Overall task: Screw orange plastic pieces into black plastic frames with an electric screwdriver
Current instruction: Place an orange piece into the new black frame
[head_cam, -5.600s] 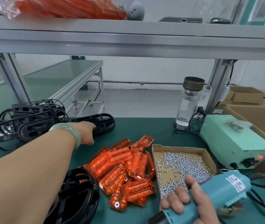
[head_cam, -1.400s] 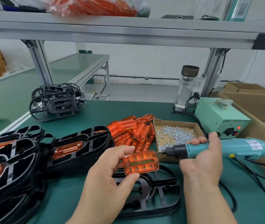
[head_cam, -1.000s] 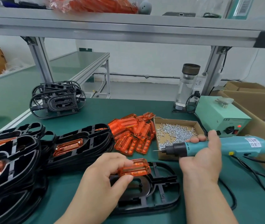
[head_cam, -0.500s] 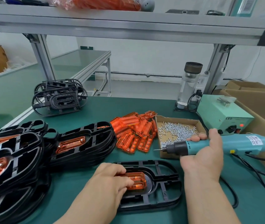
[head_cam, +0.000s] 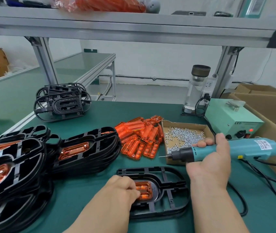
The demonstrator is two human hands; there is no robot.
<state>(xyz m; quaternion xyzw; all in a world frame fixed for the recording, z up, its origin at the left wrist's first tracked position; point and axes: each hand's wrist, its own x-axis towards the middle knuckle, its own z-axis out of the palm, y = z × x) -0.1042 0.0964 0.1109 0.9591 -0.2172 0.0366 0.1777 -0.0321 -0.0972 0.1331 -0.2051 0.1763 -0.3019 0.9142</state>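
1. Presently the person is working at the green table [head_cam: 86, 195], where one black frame [head_cam: 172, 197] is lying flat directly in front of them.
2. The left hand [head_cam: 120, 187] is curling its fingers over the left end of the orange piece [head_cam: 144, 190], which is sitting in the frame's central pocket. Seating looks like the step in hand, and it is likely going best if the piece is being pressed fully flat before any screw goes in.
3. The right hand [head_cam: 211, 165] is wrapping firmly round the electric screwdriver [head_cam: 255, 147], holding it level over the cardboard box [head_cam: 184, 125], with the bit [head_cam: 163, 156] pointing left (whether a screw is riding on the tip is too small to tell).
4. For a clean drive, the tool is probably needing to be tipped upright over a hole, with the left fingers clear of the bit.
5. Counting frames: one is being worked. A leaning stack [head_cam: 24, 165] on the left is overlapping too much to count, though it is showing three orange inserts. One bundle of bare frames [head_cam: 63, 103] is sitting at the back.
6. One power box [head_cam: 231, 121], one bottle [head_cam: 196, 91], one cardboard box and one screwdriver are showing.
7. Loose orange pieces [head_cam: 140, 138], roughly a dozen, are lying heaped beside the box. The screws [head_cam: 184, 137] inside it are far too many to count.
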